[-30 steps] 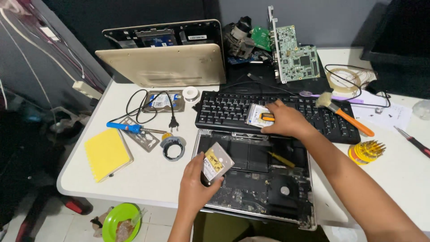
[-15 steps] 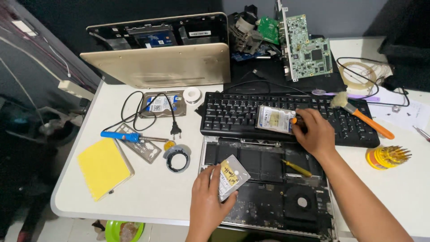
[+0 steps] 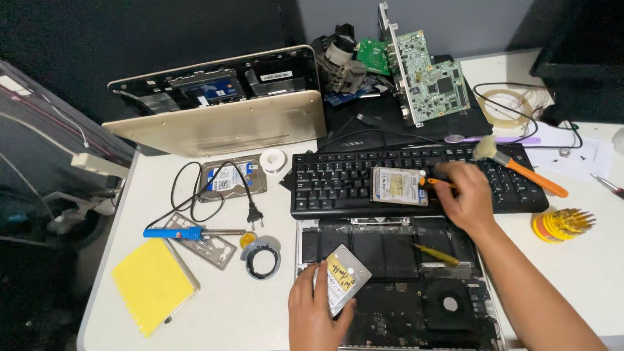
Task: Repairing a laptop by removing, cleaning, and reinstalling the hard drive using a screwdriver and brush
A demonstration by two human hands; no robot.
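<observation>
My left hand (image 3: 318,312) is closed around a small bare hard drive (image 3: 342,279), thumb on one long edge, fingers wrapped under the other, label side up and tilted. It sits above the opened laptop chassis (image 3: 396,286), just ahead of my wrist.

My right hand (image 3: 463,195) is curled on an orange-handled screwdriver (image 3: 434,182). I cannot see how firmly it is pinched. Its tip points left at a second hard drive (image 3: 399,186) lying flat on the black keyboard (image 3: 416,179), just left of my knuckles. Whether the tip touches the drive I cannot tell.

Handling judgement: both drives look rigid, metal-cased and dense for their size, with smooth faces likely to slip. Probably shock-sensitive, with exposed board underneath. Best held by the long side edges, as the left hand does, clear of the connector end.

Right of my right hand: an orange-handled brush (image 3: 513,166). Left of my left hand: a tape roll (image 3: 262,257).
</observation>
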